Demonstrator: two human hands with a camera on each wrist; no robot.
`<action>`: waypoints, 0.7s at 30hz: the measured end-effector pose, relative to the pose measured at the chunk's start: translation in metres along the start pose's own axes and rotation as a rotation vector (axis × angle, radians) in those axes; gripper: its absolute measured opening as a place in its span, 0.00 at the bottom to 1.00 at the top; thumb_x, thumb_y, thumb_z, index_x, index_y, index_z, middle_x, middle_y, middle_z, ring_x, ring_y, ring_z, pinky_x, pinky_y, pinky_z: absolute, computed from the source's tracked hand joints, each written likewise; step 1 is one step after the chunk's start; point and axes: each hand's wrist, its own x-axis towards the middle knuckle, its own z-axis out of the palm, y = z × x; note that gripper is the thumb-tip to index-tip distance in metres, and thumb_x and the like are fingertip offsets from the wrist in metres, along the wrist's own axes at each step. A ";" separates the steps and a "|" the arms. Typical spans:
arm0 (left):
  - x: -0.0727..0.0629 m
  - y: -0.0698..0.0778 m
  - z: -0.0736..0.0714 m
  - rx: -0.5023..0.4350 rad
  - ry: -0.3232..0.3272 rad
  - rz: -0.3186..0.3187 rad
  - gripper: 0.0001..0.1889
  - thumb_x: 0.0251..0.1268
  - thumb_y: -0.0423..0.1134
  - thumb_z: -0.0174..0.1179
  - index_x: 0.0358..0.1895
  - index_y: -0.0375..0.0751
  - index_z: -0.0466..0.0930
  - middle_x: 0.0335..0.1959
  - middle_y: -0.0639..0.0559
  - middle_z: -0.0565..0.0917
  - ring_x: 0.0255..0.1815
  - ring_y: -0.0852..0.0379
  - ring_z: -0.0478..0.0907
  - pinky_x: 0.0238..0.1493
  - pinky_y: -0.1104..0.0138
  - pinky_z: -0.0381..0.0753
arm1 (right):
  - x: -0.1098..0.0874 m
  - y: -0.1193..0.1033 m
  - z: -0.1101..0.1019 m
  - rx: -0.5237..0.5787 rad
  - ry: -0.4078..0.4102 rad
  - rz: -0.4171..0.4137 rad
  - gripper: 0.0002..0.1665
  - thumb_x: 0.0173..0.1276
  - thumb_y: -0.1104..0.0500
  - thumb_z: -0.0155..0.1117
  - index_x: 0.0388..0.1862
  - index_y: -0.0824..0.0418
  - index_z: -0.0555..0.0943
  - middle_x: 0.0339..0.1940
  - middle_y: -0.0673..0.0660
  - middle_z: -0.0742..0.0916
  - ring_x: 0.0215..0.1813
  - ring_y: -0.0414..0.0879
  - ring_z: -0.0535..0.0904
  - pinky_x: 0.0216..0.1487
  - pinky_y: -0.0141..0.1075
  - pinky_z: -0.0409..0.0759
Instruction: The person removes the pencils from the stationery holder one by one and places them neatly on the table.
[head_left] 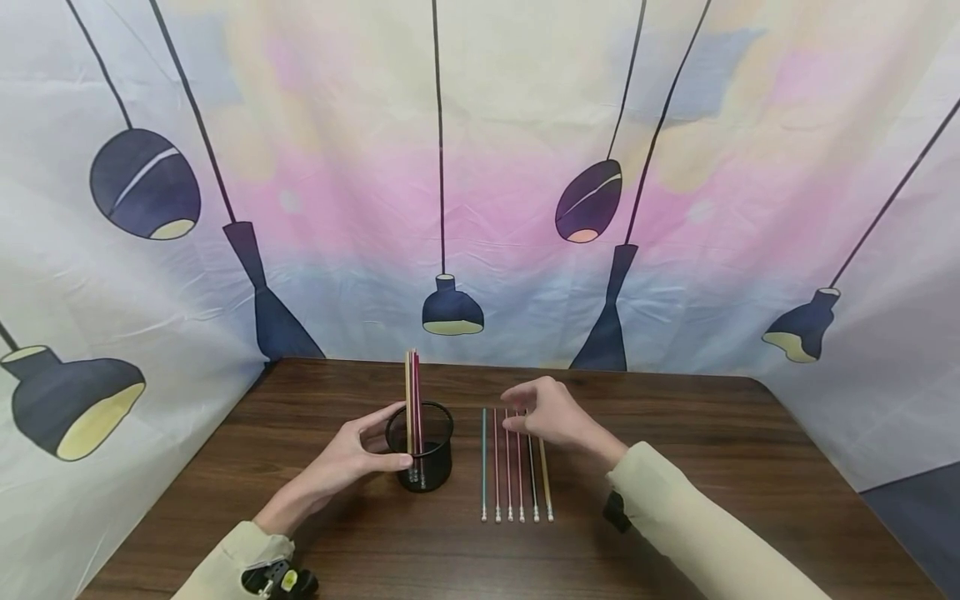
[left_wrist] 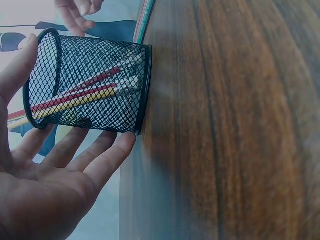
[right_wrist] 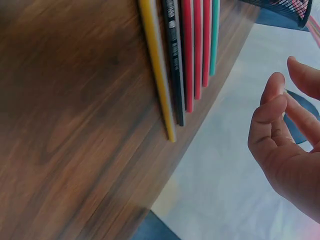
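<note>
A black mesh pencil cup (head_left: 437, 471) stands upright on the table, with red and yellow pencils (left_wrist: 95, 96) leaning inside, eraser ends down. My left hand (head_left: 348, 458) holds the cup from its left side, thumb near the rim and fingers along the mesh. To the right of the cup lies a row of pencils: one teal (head_left: 483, 467), three red (right_wrist: 188, 60), one black (right_wrist: 174, 60) and one yellow (right_wrist: 159, 75). Above the far part of this row hovers my right hand (head_left: 555, 412), fingers loosely bent, thumb apart, nothing held.
The brown wood-grain table (head_left: 337, 542) carries the cup and pencils. Behind it and at both sides hangs a cloth backdrop (head_left: 360, 208) printed with dark lamps. Black devices are strapped at both wrists, by the pale sleeves (head_left: 697, 517).
</note>
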 end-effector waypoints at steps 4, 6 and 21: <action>0.000 0.000 0.000 0.001 0.002 0.001 0.46 0.68 0.37 0.73 0.85 0.40 0.57 0.78 0.32 0.67 0.74 0.34 0.70 0.67 0.53 0.73 | 0.005 -0.008 0.006 0.027 -0.001 -0.018 0.20 0.67 0.63 0.78 0.58 0.63 0.88 0.45 0.58 0.89 0.41 0.47 0.85 0.41 0.41 0.84; 0.000 0.000 0.000 -0.003 -0.001 0.004 0.46 0.68 0.37 0.73 0.85 0.40 0.57 0.78 0.32 0.66 0.74 0.34 0.70 0.67 0.54 0.74 | 0.007 -0.012 0.010 0.043 -0.004 -0.017 0.20 0.68 0.63 0.77 0.59 0.62 0.88 0.44 0.56 0.89 0.39 0.44 0.85 0.39 0.40 0.84; 0.000 0.001 0.001 -0.010 -0.004 -0.018 0.44 0.70 0.37 0.71 0.85 0.40 0.57 0.79 0.34 0.65 0.75 0.34 0.70 0.67 0.53 0.74 | 0.031 -0.048 0.038 0.043 -0.018 -0.123 0.22 0.69 0.62 0.77 0.61 0.60 0.87 0.53 0.54 0.90 0.45 0.45 0.86 0.45 0.39 0.84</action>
